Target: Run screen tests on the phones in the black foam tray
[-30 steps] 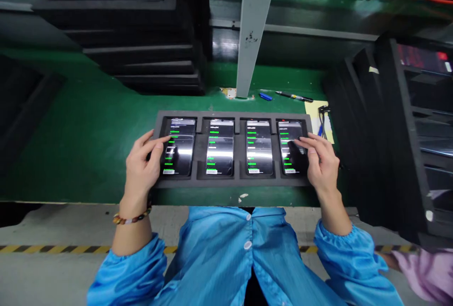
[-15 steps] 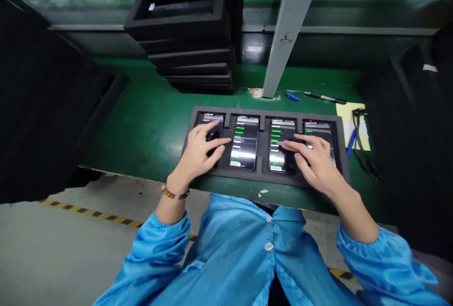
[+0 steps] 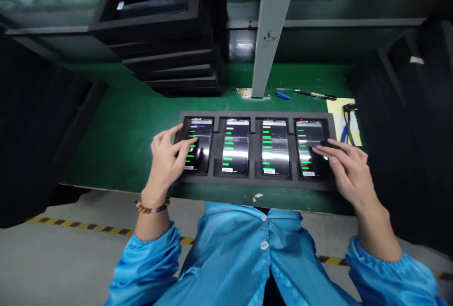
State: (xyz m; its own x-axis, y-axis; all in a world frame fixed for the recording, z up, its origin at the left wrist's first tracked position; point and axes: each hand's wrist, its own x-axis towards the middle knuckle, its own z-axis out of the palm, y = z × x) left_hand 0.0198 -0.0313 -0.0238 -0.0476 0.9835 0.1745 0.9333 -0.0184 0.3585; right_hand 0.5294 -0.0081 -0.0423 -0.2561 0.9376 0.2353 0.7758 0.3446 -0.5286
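A black foam tray (image 3: 255, 183) holds several smartphones in a row, each in its own recess with green-marked lines on a lit screen. My left hand (image 3: 166, 157) is over the leftmost phone (image 3: 202, 152), its index fingertip at the screen and the other fingers apart. At the opposite end, my right hand (image 3: 352, 169) has its fingers stretched over the rightmost phone (image 3: 306, 140), a fingertip at the glass. Neither hand grips anything. Between them lie two more phones, the left-centre phone (image 3: 236, 145) and the right-centre phone (image 3: 275, 143), uncovered by my hands.
A stack of black foam trays (image 3: 184, 55) stands behind on the green table (image 3: 130, 140). A grey post (image 3: 271, 32) rises near the middle. A blue pen cap (image 3: 282, 95), a pen (image 3: 314, 94), yellow paper (image 3: 332, 106) and a black cable (image 3: 348, 124) lie at right. Dark stacks flank both sides.
My left hand has moved from between the two left phones to the leftmost one. My right hand has shifted from the right-centre phone to the rightmost. More green lines show on the screens.
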